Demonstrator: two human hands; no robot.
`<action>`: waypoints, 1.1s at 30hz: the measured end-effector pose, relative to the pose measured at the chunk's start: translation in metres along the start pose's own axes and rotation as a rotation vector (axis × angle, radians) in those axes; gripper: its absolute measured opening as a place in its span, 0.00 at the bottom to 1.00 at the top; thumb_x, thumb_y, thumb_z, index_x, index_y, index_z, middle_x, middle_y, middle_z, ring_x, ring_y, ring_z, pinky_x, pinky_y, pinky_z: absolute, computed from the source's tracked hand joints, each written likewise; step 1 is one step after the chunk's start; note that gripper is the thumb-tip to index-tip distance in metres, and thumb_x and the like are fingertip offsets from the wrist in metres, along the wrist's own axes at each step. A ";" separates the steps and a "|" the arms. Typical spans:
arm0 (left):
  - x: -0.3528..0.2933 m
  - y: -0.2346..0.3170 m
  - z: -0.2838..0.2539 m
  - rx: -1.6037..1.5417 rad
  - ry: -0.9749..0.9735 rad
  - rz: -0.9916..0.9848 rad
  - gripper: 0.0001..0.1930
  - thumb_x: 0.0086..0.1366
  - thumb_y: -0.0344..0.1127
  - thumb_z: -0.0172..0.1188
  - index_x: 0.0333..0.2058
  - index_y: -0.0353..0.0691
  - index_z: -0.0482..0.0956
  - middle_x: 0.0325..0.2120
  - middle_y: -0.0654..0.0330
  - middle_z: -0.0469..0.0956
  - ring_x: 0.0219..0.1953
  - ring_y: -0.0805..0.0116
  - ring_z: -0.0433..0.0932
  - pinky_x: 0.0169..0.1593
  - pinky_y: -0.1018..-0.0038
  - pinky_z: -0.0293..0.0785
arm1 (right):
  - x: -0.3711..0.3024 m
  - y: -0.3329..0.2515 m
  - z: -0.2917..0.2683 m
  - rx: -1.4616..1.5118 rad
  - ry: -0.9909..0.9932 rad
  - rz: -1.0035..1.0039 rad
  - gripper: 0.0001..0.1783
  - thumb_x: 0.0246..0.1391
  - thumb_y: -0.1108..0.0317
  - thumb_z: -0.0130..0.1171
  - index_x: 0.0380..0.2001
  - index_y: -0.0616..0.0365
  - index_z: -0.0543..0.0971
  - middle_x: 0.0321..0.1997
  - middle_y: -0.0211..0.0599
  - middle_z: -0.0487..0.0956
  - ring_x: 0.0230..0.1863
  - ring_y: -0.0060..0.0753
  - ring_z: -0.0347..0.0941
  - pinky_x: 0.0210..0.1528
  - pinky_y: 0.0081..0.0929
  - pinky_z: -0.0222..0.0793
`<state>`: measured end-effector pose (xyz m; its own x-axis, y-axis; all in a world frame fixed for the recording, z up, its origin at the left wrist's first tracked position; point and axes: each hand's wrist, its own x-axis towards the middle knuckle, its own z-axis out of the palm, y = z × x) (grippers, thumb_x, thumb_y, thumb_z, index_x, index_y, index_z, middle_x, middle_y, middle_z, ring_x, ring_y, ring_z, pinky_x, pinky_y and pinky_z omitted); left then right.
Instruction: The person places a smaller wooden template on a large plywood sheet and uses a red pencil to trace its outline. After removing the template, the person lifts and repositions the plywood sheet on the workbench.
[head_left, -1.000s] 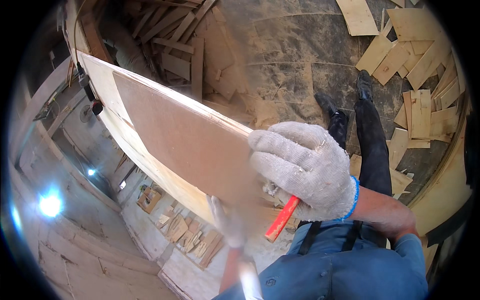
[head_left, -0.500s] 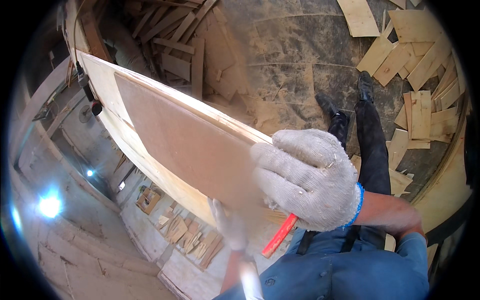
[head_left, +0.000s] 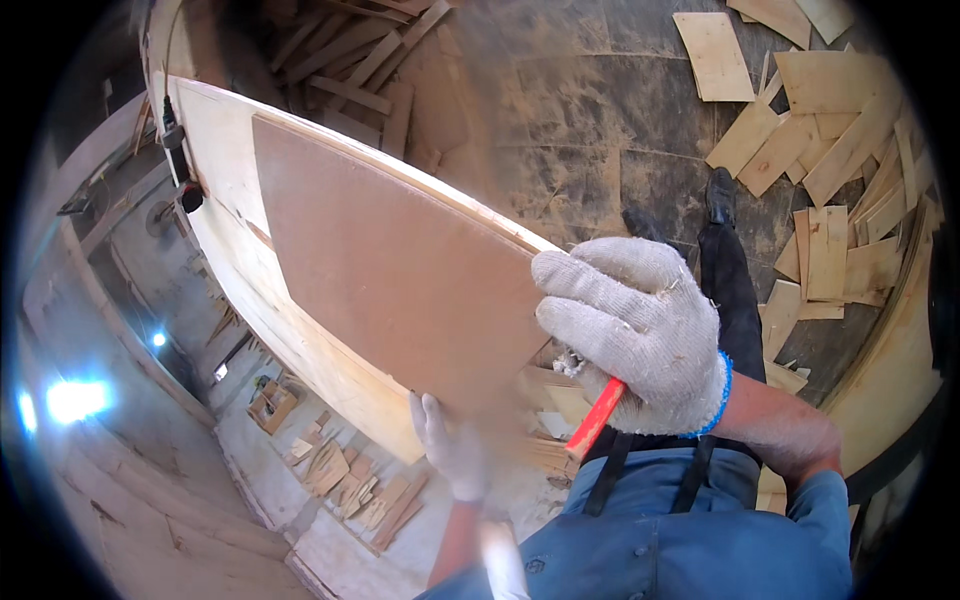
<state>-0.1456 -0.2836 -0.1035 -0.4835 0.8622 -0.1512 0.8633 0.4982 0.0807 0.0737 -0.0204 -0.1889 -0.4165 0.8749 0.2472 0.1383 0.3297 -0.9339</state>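
Observation:
A brown fibreboard panel (head_left: 390, 260) lies on top of a larger pale plywood sheet (head_left: 240, 260), both held up in front of me and tilted. My right hand (head_left: 635, 325), in a white knit glove with a blue cuff, grips the panel's near right edge and also holds a red pencil (head_left: 595, 418) that sticks out below the palm. My left hand (head_left: 450, 450), gloved in white too, is under the sheets' lower edge, fingers pointing up against the board; its grip is partly hidden and blurred.
Sawdust covers the dark floor (head_left: 600, 130). Plywood offcuts (head_left: 830, 160) lie scattered at the upper right, and small wood scraps (head_left: 340, 480) lie on the floor at lower left. Stacked timber strips (head_left: 350, 70) sit at the top. My shoe (head_left: 720, 195) and dark trouser leg stand right of centre.
My right hand has slid a little right and down along the panel's edge with the pencil. The boards have barely shifted.

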 end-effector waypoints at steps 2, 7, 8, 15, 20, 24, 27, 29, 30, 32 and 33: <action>-0.008 -0.003 -0.001 0.024 -0.022 -0.077 0.38 0.59 0.23 0.61 0.68 0.43 0.61 0.68 0.45 0.58 0.69 0.48 0.58 0.69 0.57 0.58 | 0.002 -0.005 -0.002 0.006 -0.013 -0.011 0.17 0.37 0.63 0.66 0.35 0.51 0.80 0.51 0.32 0.80 0.49 0.41 0.75 0.47 0.35 0.73; -0.003 0.004 0.001 -0.057 -0.012 -0.075 0.37 0.62 0.23 0.59 0.69 0.44 0.59 0.68 0.43 0.57 0.69 0.46 0.58 0.69 0.56 0.57 | 0.007 -0.007 -0.012 0.062 -0.041 0.019 0.18 0.38 0.65 0.67 0.37 0.53 0.79 0.51 0.37 0.81 0.48 0.45 0.76 0.48 0.38 0.72; -0.005 0.005 0.000 -0.005 -0.005 -0.050 0.37 0.62 0.23 0.59 0.69 0.44 0.58 0.68 0.43 0.57 0.70 0.46 0.58 0.69 0.56 0.57 | 0.007 -0.008 -0.013 0.104 -0.066 0.029 0.21 0.35 0.70 0.66 0.39 0.54 0.80 0.52 0.40 0.81 0.49 0.47 0.76 0.49 0.40 0.72; -0.001 0.017 -0.005 0.111 -0.067 0.001 0.39 0.61 0.25 0.61 0.70 0.42 0.55 0.68 0.43 0.56 0.71 0.47 0.56 0.70 0.55 0.56 | -0.002 0.004 -0.004 0.127 0.019 0.013 0.17 0.39 0.66 0.67 0.38 0.52 0.80 0.49 0.35 0.81 0.46 0.43 0.77 0.46 0.37 0.74; -0.006 0.017 -0.002 0.116 -0.089 -0.030 0.40 0.59 0.28 0.65 0.69 0.38 0.56 0.68 0.45 0.56 0.71 0.48 0.55 0.71 0.55 0.54 | 0.001 0.006 -0.012 0.267 0.014 0.048 0.17 0.39 0.70 0.64 0.37 0.54 0.80 0.49 0.36 0.80 0.47 0.44 0.77 0.46 0.39 0.73; 0.007 0.034 0.002 0.137 -0.083 -0.013 0.42 0.57 0.29 0.67 0.68 0.37 0.57 0.68 0.46 0.58 0.71 0.49 0.55 0.71 0.57 0.53 | 0.003 0.016 -0.015 0.304 -0.026 0.048 0.20 0.35 0.69 0.68 0.38 0.54 0.80 0.50 0.38 0.81 0.48 0.46 0.77 0.46 0.44 0.72; -0.013 -0.001 0.007 0.088 -0.016 -0.035 0.39 0.56 0.25 0.66 0.67 0.35 0.59 0.67 0.46 0.60 0.70 0.51 0.57 0.70 0.58 0.56 | 0.012 0.010 -0.015 0.271 -0.106 0.024 0.20 0.36 0.70 0.67 0.38 0.53 0.80 0.49 0.38 0.82 0.47 0.45 0.77 0.47 0.42 0.72; -0.010 -0.026 0.006 0.104 -0.033 -0.044 0.37 0.56 0.22 0.64 0.66 0.34 0.62 0.66 0.46 0.61 0.70 0.52 0.58 0.70 0.60 0.58 | 0.014 0.015 -0.014 0.227 -0.074 0.026 0.19 0.37 0.72 0.66 0.39 0.53 0.79 0.50 0.37 0.81 0.47 0.46 0.77 0.47 0.41 0.72; -0.005 -0.015 0.003 0.161 -0.048 -0.075 0.38 0.55 0.20 0.64 0.65 0.34 0.63 0.67 0.46 0.61 0.70 0.51 0.59 0.70 0.61 0.58 | 0.016 0.012 -0.014 0.256 -0.106 0.015 0.19 0.38 0.72 0.66 0.40 0.53 0.79 0.50 0.37 0.82 0.47 0.47 0.77 0.49 0.40 0.71; -0.001 0.000 -0.004 0.101 -0.035 -0.106 0.37 0.54 0.18 0.64 0.65 0.36 0.65 0.67 0.45 0.60 0.70 0.50 0.58 0.70 0.63 0.58 | 0.020 0.012 -0.019 0.251 -0.162 -0.026 0.18 0.41 0.75 0.63 0.40 0.54 0.79 0.48 0.38 0.82 0.49 0.49 0.77 0.52 0.41 0.71; 0.013 0.002 -0.004 0.051 -0.034 -0.083 0.38 0.54 0.18 0.64 0.65 0.38 0.66 0.67 0.45 0.61 0.70 0.49 0.59 0.70 0.62 0.58 | 0.025 0.013 -0.026 0.206 -0.214 -0.005 0.17 0.42 0.77 0.62 0.40 0.54 0.80 0.49 0.39 0.82 0.50 0.49 0.76 0.53 0.40 0.70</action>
<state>-0.1510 -0.2707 -0.1010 -0.5490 0.8142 -0.1887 0.8272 0.5616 0.0164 0.0889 0.0153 -0.1885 -0.5995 0.7717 0.2121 -0.0402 0.2357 -0.9710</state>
